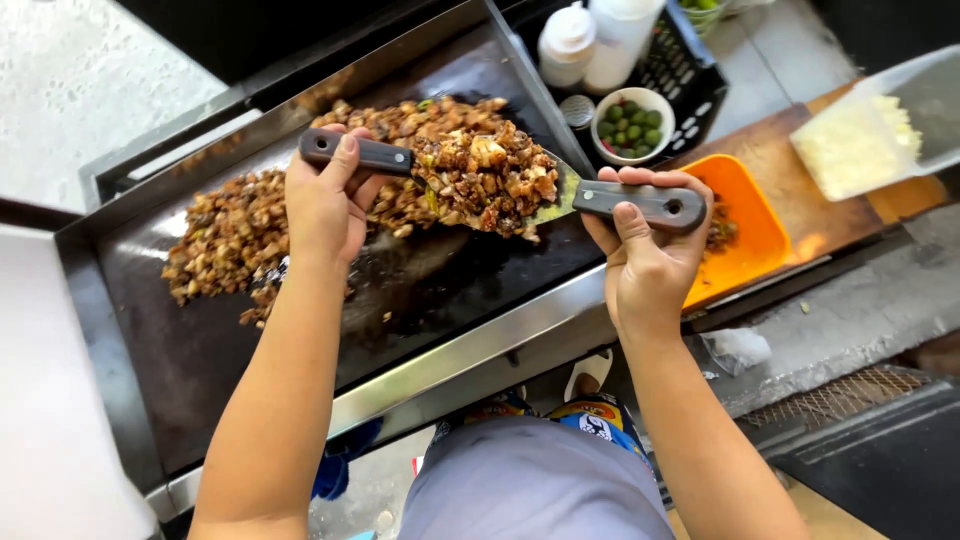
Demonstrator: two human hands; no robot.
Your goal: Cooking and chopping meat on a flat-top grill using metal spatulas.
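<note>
Flat steel griddle (420, 300) — dark, greasy — bearing chopped browned meat (240, 235); beside it, wooden board (790, 170) under orange tray (745, 235).

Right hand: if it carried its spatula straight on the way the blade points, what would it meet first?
The right hand points its spatula leftward, so it would likely first meet the chopped meat heaped on the blade, then the left hand's spatula; depth is uncertain.

Bare griddle (300, 370) near front edge free; meat heap (420, 170) blocks rear; bottles (590, 40), bowl (632, 125) crowd right.

Greasy dark metal griddle (440, 290) (shiny steel rim), glossy orange plastic tray (745, 235)
</note>
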